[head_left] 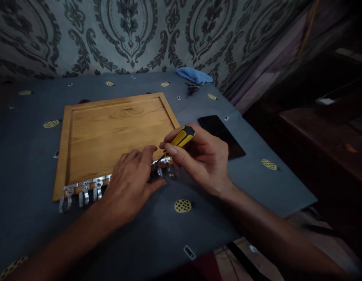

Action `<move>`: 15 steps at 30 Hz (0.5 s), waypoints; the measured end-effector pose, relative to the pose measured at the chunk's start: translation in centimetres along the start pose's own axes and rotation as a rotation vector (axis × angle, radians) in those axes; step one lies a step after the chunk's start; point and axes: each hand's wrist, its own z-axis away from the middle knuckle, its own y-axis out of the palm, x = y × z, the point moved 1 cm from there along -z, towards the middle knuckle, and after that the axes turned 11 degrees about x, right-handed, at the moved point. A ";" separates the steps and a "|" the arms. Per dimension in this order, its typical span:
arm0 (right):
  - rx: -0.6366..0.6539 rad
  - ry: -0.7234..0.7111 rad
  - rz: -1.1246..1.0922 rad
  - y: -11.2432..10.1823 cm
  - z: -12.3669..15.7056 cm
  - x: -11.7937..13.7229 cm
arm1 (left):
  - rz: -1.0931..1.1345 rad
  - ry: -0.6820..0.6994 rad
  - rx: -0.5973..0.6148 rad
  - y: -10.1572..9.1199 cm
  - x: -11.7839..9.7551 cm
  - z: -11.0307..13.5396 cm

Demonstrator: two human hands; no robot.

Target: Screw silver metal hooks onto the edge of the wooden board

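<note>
Both forearms reach in toward the wooden board [116,132]. At its near edge the left hand [131,183] lies flat with fingers spread, pressing on the strip of metal hooks [84,191]. Just right of it, the right hand [198,156] pinches a yellow-and-black screwdriver [181,138], its shaft slanting down-left to a hook by the left fingertips. Beneath the board lies a blue-grey tablecloth [257,183]; beyond it hangs patterned wallpaper [128,31].
</note>
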 end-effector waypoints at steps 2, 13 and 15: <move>0.008 -0.014 0.038 -0.1 0.0 0.0 | 0.004 0.007 -0.020 0.1 0.1 0.0; -0.044 -0.014 0.030 0.2 0.0 -0.2 | -0.009 0.026 -0.048 0.5 0.4 0.0; -0.023 -0.009 0.020 0.0 -0.1 -0.1 | -0.006 0.023 -0.051 0.5 0.4 0.0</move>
